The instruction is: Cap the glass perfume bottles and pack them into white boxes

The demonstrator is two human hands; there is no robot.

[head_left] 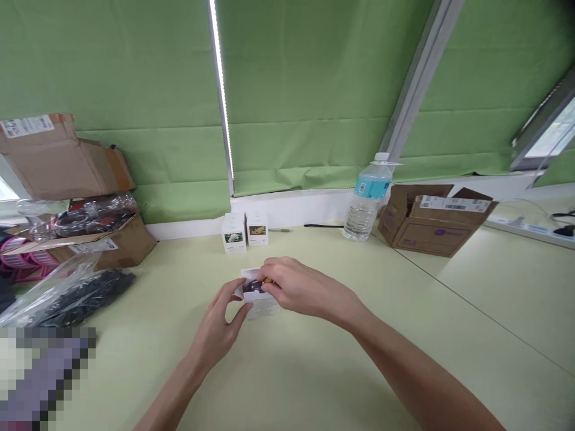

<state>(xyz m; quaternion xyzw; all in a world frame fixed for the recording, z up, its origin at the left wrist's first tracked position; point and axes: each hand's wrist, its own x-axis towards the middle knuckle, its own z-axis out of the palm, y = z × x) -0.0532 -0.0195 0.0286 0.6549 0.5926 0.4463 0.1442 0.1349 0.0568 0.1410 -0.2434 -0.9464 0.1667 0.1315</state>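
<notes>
My left hand (224,314) grips the left side of a small white box (251,274) between thumb and fingers. Inside or against the box shows a small dark piece (254,287), too small to make out. From the right, my right hand (290,282) pinches a small amber-coloured object (268,280) at the box; its kind is mostly hidden by the fingers. Beneath the hands lies a white printed paper (263,308) on the table. Behind them stand two groups of white cartons with flower pictures, a left one (234,236) and a right one (257,232).
A water bottle (367,197) stands at the back, beside an opened cardboard box (442,224). A pen (281,230) and a thin black strip (327,225) lie near the wall. Leftward are stacked cardboard boxes (49,158) and a plastic bag with dark contents (85,296).
</notes>
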